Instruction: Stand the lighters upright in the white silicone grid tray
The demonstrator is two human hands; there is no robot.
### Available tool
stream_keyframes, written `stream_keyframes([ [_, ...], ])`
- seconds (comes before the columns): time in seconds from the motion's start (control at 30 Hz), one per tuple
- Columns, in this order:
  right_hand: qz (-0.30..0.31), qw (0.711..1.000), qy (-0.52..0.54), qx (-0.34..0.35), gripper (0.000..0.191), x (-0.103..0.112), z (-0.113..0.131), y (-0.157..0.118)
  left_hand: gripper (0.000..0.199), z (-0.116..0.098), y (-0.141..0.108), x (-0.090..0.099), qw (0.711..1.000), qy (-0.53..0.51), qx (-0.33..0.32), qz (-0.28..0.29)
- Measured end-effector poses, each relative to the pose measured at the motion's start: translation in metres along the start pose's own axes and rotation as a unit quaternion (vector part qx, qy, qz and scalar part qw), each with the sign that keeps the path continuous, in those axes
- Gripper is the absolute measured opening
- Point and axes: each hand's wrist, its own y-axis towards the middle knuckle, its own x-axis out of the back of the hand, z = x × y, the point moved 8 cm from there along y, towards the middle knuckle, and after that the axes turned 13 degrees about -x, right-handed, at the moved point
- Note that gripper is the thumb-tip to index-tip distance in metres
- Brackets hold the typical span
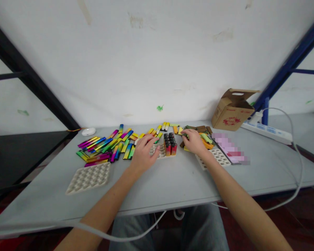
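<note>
My left hand (143, 154) rests over the left part of a pale tray (161, 153) with round holes. Its thumb and fingers are apart, and a green lighter (159, 136) lies just beyond the fingertips. On the right end of that tray, several red and orange lighters (170, 148) with black tops stand upright in rows. Over to the right, my right hand (194, 141) reaches into a pile of brown, green, yellow and orange lighters (206, 142). The fingers there are bent together at the pile, and whatever is between them is hidden.
Many shiny multicoloured lighters (104, 144) are scattered on the left. Another holed tray (90, 177) lies front left, and one (219, 157) sits under my right forearm. A blurred pink flat item (229, 148), an open cardboard box (231, 113), a power strip (270, 132) and cables are rightward.
</note>
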Motion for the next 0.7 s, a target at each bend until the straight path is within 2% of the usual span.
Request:
stream_keyframes([
  [0.2, 0.041, 0.997, -0.04, 0.058, 0.037, -0.008, 0.007, -0.003, 0.028, 0.05, -0.02, 0.009, 0.996, 0.059, 0.018, 0.06],
  [0.33, 0.082, 0.993, -0.057, 0.067, 0.046, -0.016, 0.01, -0.008, 0.029, 0.07, -0.03, 0.016, 0.994, 0.072, 0.025, 0.078],
  [0.43, 0.131, 0.985, -0.074, 0.088, 0.056, -0.021, 0.017, -0.016, 0.036, 0.07, -0.033, 0.014, 0.989, 0.086, 0.022, 0.116],
  [0.57, 0.183, 0.974, -0.094, 0.096, 0.053, -0.023, 0.026, -0.024, 0.049, 0.057, -0.034, 0.006, 0.982, 0.085, 0.006, 0.168],
  [0.7, 0.2, 0.97, -0.098, 0.1, 0.048, -0.025, 0.032, -0.027, 0.059, 0.046, -0.037, -0.002, 0.973, 0.062, 0.0, 0.221],
])
